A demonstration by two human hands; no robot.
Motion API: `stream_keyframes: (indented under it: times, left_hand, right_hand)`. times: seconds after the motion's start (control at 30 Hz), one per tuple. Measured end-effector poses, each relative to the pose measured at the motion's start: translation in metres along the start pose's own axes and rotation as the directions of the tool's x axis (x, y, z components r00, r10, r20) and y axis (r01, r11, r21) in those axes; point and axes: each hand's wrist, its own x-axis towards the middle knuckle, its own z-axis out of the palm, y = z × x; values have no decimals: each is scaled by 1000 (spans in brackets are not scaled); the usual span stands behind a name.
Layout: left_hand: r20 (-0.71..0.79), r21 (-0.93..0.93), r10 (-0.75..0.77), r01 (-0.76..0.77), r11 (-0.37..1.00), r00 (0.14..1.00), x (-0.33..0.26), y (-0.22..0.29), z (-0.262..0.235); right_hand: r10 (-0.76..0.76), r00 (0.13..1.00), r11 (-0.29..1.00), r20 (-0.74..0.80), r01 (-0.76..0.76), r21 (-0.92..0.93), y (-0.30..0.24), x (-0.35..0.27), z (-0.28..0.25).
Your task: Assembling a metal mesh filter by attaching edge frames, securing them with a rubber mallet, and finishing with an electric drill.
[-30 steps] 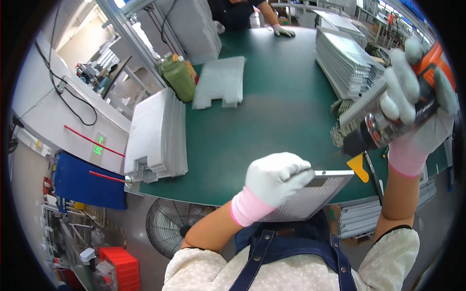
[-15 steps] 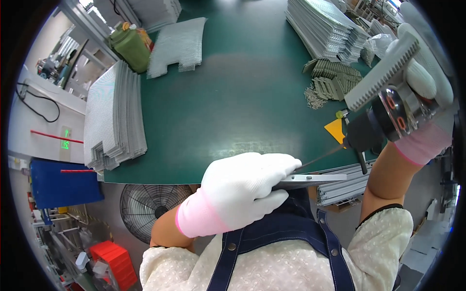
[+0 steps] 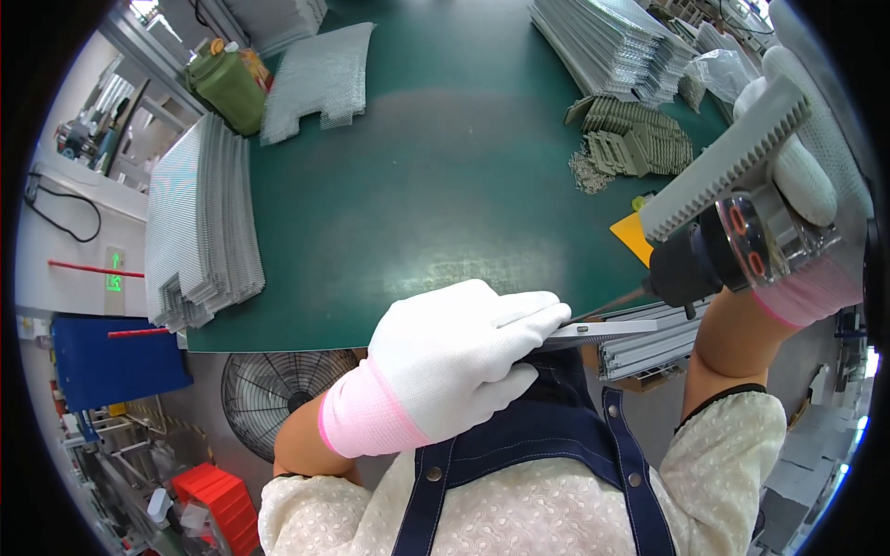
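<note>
My left hand [image 3: 451,357], in a white glove with a pink cuff, grips a flat grey metal panel [image 3: 604,329] held edge-on at the near side of the green table [image 3: 445,185]. My right hand [image 3: 805,190], also gloved, holds a power screwdriver [image 3: 732,246] with a black nose and a silver body with orange marks. Its thin bit [image 3: 612,304] points left and down and touches the panel's edge just right of my left fingers. A long grey finned bar [image 3: 718,162] sits along the top of the tool, under my right fingers.
A stack of ribbed metal sheets [image 3: 199,227] stands at the table's left edge, another stack [image 3: 612,42] at the far right, small finned parts [image 3: 635,144] beside it. A mesh sheet [image 3: 315,79] and green canister [image 3: 227,88] lie at the back. A fan [image 3: 278,398] sits below the table.
My view has tilted down and closer. The left hand with the panel has come nearer, and the right hand has lowered the screwdriver so its bit meets the panel edge.
</note>
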Motion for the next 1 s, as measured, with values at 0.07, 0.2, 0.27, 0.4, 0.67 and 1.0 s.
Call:
stream_keyframes:
  times: [0.07,0.2,0.27,0.4,0.67,1.0]
  left_hand:
    - [0,-3,2,-2,1000,1000,-1,-2,1]
    - [3,5,10,-10,1000,1000,2,-5,2]
    - [15,12,-7,7,1000,1000,3,-6,2]
    - [-109,-3,-134,134,991,985,4,0,10]
    - [-31,251,-151,153,956,988,-3,-11,29]
    - [-51,250,-139,148,957,989,-3,-20,31]
  right_hand:
    - [-5,1000,1000,-11,4,-2,7,1,4]
    - [-15,999,1000,-38,15,-7,6,-3,-2]
    - [-19,999,1000,-48,18,-9,3,-7,-11]
    - [-25,998,1000,-65,24,-16,4,-2,-15]
    - [-27,995,999,-99,22,-44,2,-5,-18]
    - [-58,994,995,-94,50,-84,9,14,14]
